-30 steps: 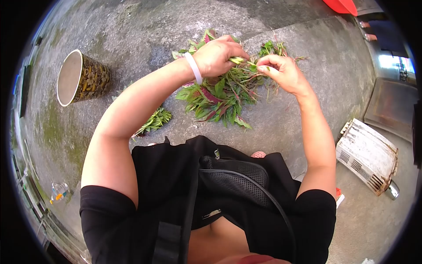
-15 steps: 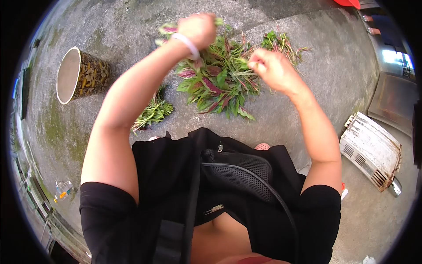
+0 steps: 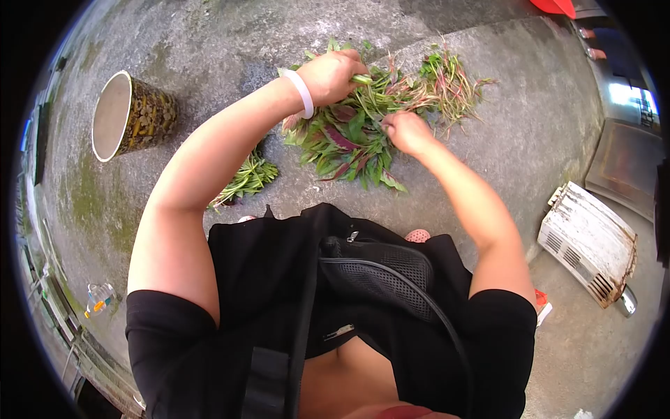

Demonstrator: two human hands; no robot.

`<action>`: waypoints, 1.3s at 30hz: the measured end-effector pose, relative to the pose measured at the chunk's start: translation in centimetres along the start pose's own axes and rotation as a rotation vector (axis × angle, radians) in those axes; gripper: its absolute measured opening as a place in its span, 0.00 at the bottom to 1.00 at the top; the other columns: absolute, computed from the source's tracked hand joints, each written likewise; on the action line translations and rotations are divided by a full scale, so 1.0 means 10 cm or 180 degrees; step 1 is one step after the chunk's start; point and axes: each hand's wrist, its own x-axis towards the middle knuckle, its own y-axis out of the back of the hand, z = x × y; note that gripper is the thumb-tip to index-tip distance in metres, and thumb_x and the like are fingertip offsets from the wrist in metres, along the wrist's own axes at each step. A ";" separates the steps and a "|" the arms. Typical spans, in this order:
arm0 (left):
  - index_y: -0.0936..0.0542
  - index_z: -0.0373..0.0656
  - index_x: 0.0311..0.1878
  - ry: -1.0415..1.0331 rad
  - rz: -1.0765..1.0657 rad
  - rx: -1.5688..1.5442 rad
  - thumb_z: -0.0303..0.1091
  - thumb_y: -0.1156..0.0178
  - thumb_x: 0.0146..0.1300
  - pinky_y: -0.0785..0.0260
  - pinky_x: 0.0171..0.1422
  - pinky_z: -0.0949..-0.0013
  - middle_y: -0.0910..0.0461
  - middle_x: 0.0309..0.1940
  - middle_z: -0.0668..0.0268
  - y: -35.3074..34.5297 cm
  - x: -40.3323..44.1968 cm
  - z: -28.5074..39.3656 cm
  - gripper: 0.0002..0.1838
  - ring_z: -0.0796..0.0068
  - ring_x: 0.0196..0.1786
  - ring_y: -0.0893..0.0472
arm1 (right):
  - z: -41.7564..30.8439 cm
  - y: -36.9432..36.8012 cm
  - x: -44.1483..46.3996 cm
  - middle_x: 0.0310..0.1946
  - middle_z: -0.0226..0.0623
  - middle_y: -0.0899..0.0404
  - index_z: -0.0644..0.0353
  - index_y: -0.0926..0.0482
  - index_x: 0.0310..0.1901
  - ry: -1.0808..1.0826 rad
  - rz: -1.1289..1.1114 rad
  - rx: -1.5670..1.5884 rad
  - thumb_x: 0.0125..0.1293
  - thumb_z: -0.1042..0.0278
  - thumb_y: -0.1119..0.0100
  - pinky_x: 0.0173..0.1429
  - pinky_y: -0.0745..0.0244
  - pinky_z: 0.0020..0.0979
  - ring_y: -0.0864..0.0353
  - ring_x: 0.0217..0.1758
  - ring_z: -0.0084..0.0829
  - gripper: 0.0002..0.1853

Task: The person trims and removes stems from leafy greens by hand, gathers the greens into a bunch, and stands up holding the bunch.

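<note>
Left hand [image 3: 329,78] curled round stems [image 3: 361,79]; long axis crosswise, ends pointing right; right hand [image 3: 410,133] at greens [image 3: 342,143], grip unclear

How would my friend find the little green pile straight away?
On the grey floor, start at the big leafy heap. Just left of it, partly hidden by the left arm, lies the small pile. Unlike the heap's purple-marked leaves, it shows mostly green stems.
</note>
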 end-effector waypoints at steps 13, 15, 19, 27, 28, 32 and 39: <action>0.22 0.43 0.42 -0.0568 -0.0142 0.0617 0.25 0.42 0.42 0.35 0.57 0.63 0.24 0.38 0.64 0.10 0.02 0.33 0.18 0.63 0.49 0.28 | -0.12 1.03 -0.27 0.34 0.36 0.20 0.62 0.21 0.41 0.0613 0.0277 0.1252 0.60 0.65 0.43 0.45 0.29 0.27 0.23 0.39 0.26 0.11; 0.23 0.42 0.40 -0.0270 0.0034 0.0735 0.29 0.44 0.48 0.32 0.52 0.61 0.24 0.36 0.60 0.06 0.06 0.36 0.13 0.59 0.44 0.25 | -0.24 1.04 -0.28 0.34 0.36 0.20 0.63 0.21 0.41 0.0564 0.0316 0.1152 0.60 0.65 0.43 0.45 0.29 0.27 0.22 0.39 0.26 0.11; 0.24 0.40 0.40 0.1143 0.0335 0.0570 0.33 0.48 0.58 0.28 0.45 0.58 0.22 0.33 0.52 0.07 0.18 0.29 0.10 0.56 0.37 0.21 | -0.36 1.06 -0.29 0.35 0.35 0.19 0.62 0.20 0.41 0.0412 0.0052 0.1472 0.60 0.66 0.42 0.45 0.29 0.26 0.23 0.39 0.24 0.11; 0.24 0.43 0.41 0.0622 0.0879 0.0428 0.38 0.48 0.62 0.32 0.46 0.56 0.23 0.37 0.54 0.35 0.00 0.04 0.10 0.52 0.41 0.24 | 0.59 0.61 -0.24 0.40 0.49 0.22 0.59 0.25 0.49 -0.0928 0.1151 -0.1104 0.57 0.62 0.41 0.53 0.30 0.41 0.23 0.46 0.41 0.19; 0.24 0.42 0.40 0.0395 0.0888 0.0418 0.38 0.45 0.60 0.32 0.47 0.57 0.24 0.37 0.55 0.30 0.02 0.00 0.11 0.53 0.41 0.24 | 0.50 0.52 -0.23 0.41 0.48 0.22 0.57 0.21 0.45 -0.0884 0.0440 -0.0737 0.57 0.62 0.43 0.53 0.30 0.39 0.23 0.46 0.43 0.15; 0.23 0.40 0.39 0.0192 0.0665 0.0212 0.38 0.42 0.57 0.32 0.46 0.58 0.26 0.32 0.56 0.16 0.05 0.11 0.11 0.53 0.40 0.24 | 0.45 -0.19 -0.06 0.40 0.45 0.23 0.56 0.21 0.40 -0.0375 0.0246 -0.0156 0.56 0.62 0.47 0.53 0.30 0.41 0.25 0.47 0.43 0.12; 0.22 0.42 0.43 -0.0012 0.0281 -0.0281 0.33 0.42 0.57 0.30 0.49 0.62 0.25 0.39 0.57 -0.04 -0.03 0.09 0.11 0.56 0.41 0.23 | 0.14 0.49 -0.17 0.28 0.41 0.21 0.62 0.22 0.36 -0.0036 0.0741 0.0779 0.54 0.68 0.44 0.41 0.25 0.35 0.20 0.34 0.38 0.10</action>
